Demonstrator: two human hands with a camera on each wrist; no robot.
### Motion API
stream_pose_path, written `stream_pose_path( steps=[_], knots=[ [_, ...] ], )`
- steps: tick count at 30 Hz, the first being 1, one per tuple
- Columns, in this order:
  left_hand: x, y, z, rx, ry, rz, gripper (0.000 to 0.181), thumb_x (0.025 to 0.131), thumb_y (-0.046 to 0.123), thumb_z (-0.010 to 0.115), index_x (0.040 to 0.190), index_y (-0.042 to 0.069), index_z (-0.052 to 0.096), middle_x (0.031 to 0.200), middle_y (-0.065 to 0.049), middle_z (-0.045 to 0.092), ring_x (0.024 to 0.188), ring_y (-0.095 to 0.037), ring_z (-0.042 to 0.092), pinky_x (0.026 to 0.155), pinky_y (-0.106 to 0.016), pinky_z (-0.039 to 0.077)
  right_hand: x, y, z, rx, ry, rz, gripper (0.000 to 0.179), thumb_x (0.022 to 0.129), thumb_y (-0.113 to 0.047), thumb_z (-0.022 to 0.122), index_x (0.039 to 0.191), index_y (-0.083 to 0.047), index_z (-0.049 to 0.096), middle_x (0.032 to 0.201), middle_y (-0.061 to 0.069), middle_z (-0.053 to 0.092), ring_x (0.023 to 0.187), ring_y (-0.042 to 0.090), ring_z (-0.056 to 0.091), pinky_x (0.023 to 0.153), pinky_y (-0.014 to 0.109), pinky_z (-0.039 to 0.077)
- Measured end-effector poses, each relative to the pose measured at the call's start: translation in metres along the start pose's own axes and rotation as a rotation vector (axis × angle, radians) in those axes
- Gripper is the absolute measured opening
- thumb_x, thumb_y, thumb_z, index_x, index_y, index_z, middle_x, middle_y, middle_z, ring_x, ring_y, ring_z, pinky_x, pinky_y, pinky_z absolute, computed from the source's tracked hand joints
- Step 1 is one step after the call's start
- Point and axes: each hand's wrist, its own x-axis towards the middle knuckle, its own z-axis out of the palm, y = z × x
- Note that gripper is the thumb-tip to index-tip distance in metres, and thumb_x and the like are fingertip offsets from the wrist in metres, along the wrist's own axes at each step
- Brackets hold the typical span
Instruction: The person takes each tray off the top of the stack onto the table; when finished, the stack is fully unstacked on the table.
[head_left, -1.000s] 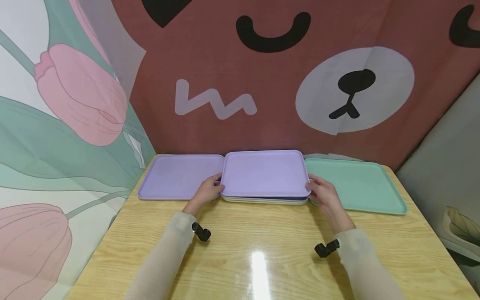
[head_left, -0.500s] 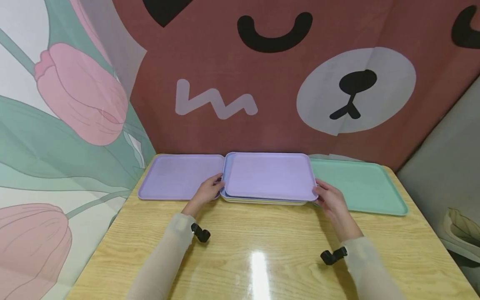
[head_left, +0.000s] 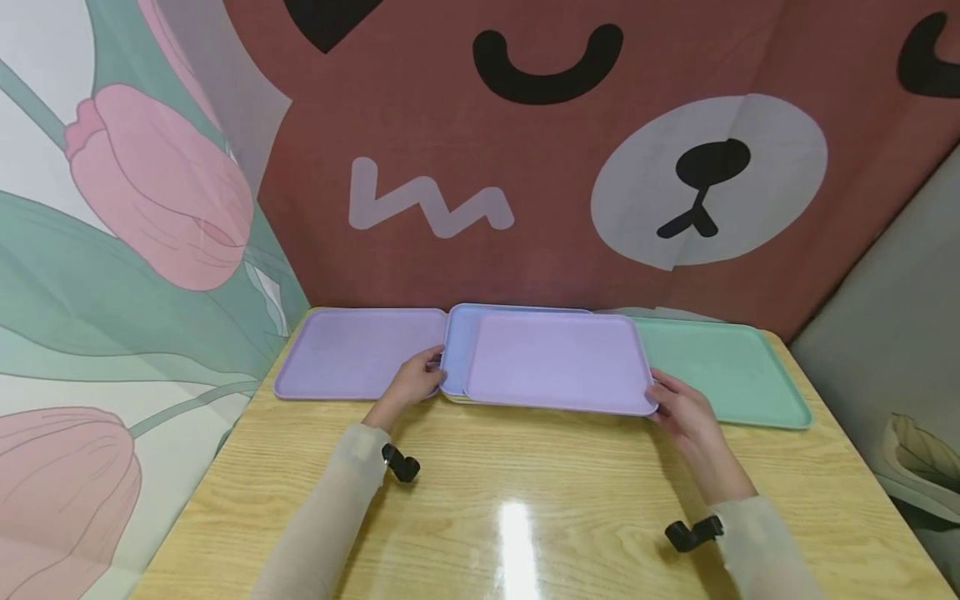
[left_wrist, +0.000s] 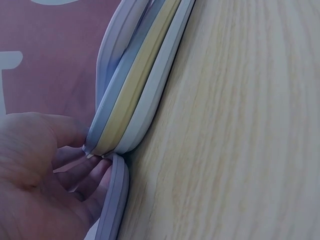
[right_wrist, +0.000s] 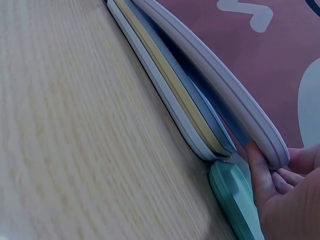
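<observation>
A lilac tray [head_left: 562, 362] sits aslant over the middle stack, its right end raised in the right wrist view. My right hand [head_left: 684, 408] pinches that end, thumb on top and fingers beneath. Under it lies a blue tray [head_left: 460, 350], whose left part is uncovered. My left hand [head_left: 412, 382] holds the blue tray's left edge, its thumb on the rim and its fingers curled at the corner. Below the blue tray, a yellow tray [left_wrist: 122, 117] and a white tray [left_wrist: 152, 107] show at the side in the left wrist view.
Left of the stack lies a purple tray [head_left: 352, 354], and right of it a green tray [head_left: 727, 375]. All rest on a wooden table [head_left: 450, 500] against a wall hanging with a bear picture [head_left: 547, 167]. A beige shoe [head_left: 926, 454] is beyond the table's right edge.
My right hand has drawn the lilac tray rightward and a little toward me, uncovering the blue tray's left part. My left hand has stayed at the stack's left edge.
</observation>
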Motion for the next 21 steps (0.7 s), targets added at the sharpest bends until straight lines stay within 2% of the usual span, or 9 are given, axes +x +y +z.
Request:
stream_pose_path(
  steps=[4,6,7,10,21],
  knots=[
    [0.001,0.0,-0.001,-0.016,-0.005,-0.012,0.058,0.096,0.007,0.059,0.15,-0.004,0.043,0.139,-0.025,0.058,0.126,-0.037,0.059,0.095,-0.042,0.055,-0.005,0.001,-0.008,0.028,-0.025,-0.013,0.045,0.102,-0.003,0.056,0.145,-0.016,0.056,0.095,-0.012,0.074,0.085,0.005,0.068,0.072,0.021,0.055],
    [0.001,0.0,-0.001,-0.016,-0.006,-0.01,0.058,0.095,0.007,0.059,0.15,-0.004,0.043,0.138,-0.025,0.059,0.126,-0.037,0.059,0.095,-0.042,0.055,-0.008,0.001,-0.011,0.04,-0.038,-0.024,0.037,0.102,-0.003,0.056,0.131,-0.023,0.068,0.096,-0.011,0.074,0.086,0.005,0.069,0.072,0.021,0.055],
    [0.001,-0.001,-0.001,-0.016,-0.006,-0.01,0.058,0.095,0.006,0.059,0.15,-0.004,0.043,0.138,-0.025,0.059,0.126,-0.037,0.059,0.095,-0.042,0.055,-0.009,0.001,-0.013,0.05,-0.049,-0.033,0.034,0.102,-0.003,0.056,0.119,-0.026,0.073,0.097,-0.011,0.074,0.087,0.005,0.069,0.072,0.021,0.055],
    [0.001,-0.001,-0.001,-0.005,-0.004,-0.003,0.058,0.095,0.005,0.06,0.15,-0.005,0.043,0.137,-0.026,0.059,0.125,-0.037,0.059,0.096,-0.042,0.055,-0.012,0.002,-0.018,0.068,-0.065,-0.051,0.035,0.102,-0.002,0.055,0.102,-0.03,0.076,0.097,-0.01,0.075,0.087,0.005,0.069,0.072,0.021,0.055],
    [0.001,0.0,-0.001,0.015,-0.004,-0.009,0.058,0.095,0.006,0.06,0.15,-0.003,0.044,0.138,-0.024,0.06,0.125,-0.036,0.059,0.097,-0.042,0.054,-0.026,0.005,-0.034,0.091,-0.114,-0.08,0.038,0.103,-0.001,0.051,0.102,-0.03,0.076,0.1,-0.009,0.075,0.088,0.007,0.069,0.072,0.022,0.056]
  ],
)
